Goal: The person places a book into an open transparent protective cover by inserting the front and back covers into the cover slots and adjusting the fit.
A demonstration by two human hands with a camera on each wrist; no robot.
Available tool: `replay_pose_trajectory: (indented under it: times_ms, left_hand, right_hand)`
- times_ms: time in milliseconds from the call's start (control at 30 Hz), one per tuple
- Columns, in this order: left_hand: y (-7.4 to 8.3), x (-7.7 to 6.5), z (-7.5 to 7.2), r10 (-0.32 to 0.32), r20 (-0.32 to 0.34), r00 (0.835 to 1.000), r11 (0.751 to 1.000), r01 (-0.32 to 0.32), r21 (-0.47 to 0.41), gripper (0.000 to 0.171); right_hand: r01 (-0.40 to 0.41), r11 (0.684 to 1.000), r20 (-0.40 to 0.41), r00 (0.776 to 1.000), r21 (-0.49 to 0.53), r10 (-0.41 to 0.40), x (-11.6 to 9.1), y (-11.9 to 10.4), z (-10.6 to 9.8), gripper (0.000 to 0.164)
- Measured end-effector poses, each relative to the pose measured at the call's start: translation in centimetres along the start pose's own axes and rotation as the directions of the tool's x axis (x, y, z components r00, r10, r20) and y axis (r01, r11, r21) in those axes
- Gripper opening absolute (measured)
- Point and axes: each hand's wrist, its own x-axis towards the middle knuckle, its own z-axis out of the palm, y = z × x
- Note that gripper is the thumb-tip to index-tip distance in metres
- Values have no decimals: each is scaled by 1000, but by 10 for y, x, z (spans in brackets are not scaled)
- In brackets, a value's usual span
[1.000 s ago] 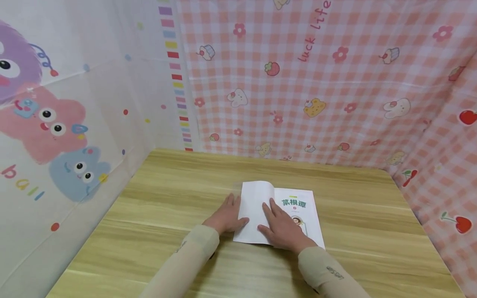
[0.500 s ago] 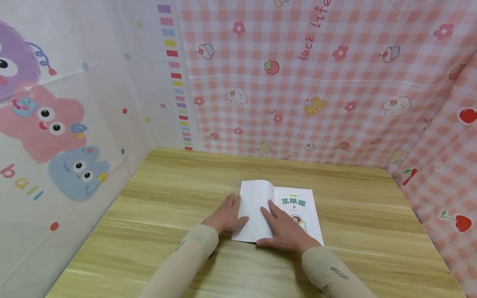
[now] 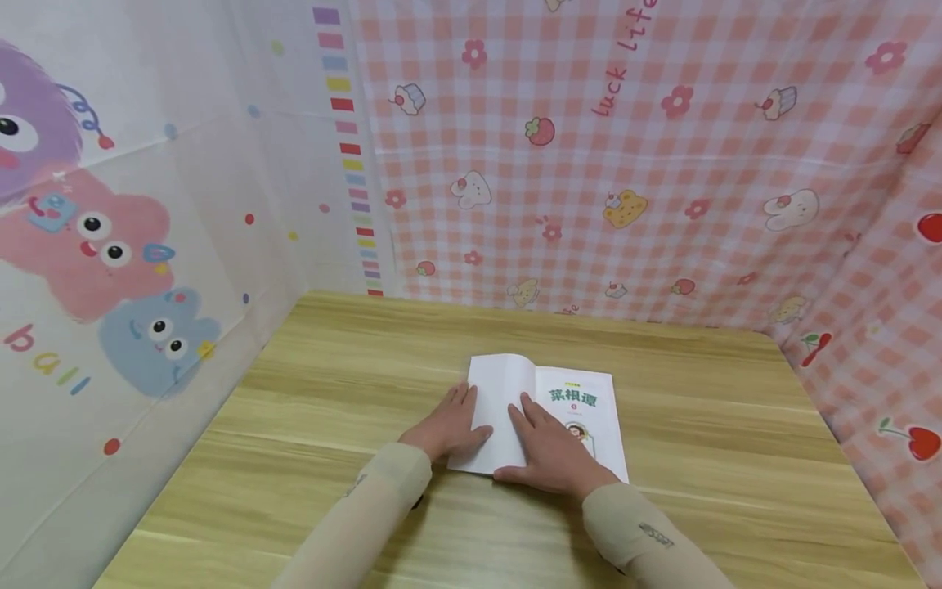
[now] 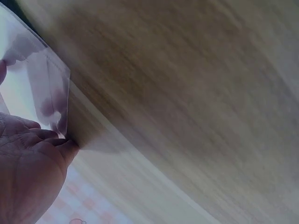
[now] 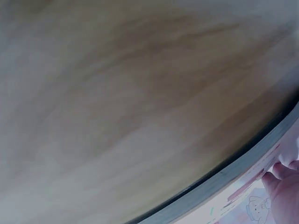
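Observation:
An open book [image 3: 504, 384] lies on the table, its left page blank white. Green characters and a small drawn figure mark the right-hand title page [image 3: 605, 401]. My left hand [image 3: 445, 427] rests at the book's left edge, fingers extended along it and thumb on the blank page. The left wrist view shows that palm [image 4: 30, 163] beside the page corner. Across the lower middle of the book lies my right hand [image 3: 558, 454], fingers extended near the fold and thumb by the bottom edge. It covers part of the drawing. Only some fingertips [image 5: 279, 175] show in the right wrist view.
The wood-grain table [image 3: 353, 368] extends around the book on all sides. Behind it hangs a pink checked cloth [image 3: 559, 172], and a white cloth with cartoon figures [image 3: 213, 245] hangs along the left. More pink cloth [image 3: 883, 393] borders the right side.
The right thumb has slid from the blank page down to the book's bottom edge. Book and right hand have shifted slightly left. The left hand stays nearly in place.

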Motion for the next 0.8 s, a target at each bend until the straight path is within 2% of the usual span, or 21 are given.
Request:
replay_pose_trajectory:
  times_ms: [133, 233, 433, 567, 800]
  left_hand:
    - [0, -2, -4, 34, 5, 999, 999, -34, -17, 75]
    - [0, -3, -5, 61, 7, 998, 998, -61, 4, 71]
    - [-2, -3, 0, 97, -20, 995, 994, -96, 47, 67]
    - [-5, -1, 3, 89, -33, 995, 996, -89, -7, 68]
    - [-10, 3, 0, 35, -16, 999, 988, -37, -148, 78]
  right_hand:
    - [1, 1000, 15, 1000, -25, -1, 3, -3, -1, 109]
    - [8, 1000, 26, 1000, -28, -8, 3, -4, -4, 104]
    - [-16, 1000, 8, 1000, 13, 16, 0, 1, -11, 72]
    - [-46, 998, 11, 999, 29, 46, -2, 7, -11, 62]
    - [-42, 998, 19, 999, 53, 41, 0, 9, -9, 58]
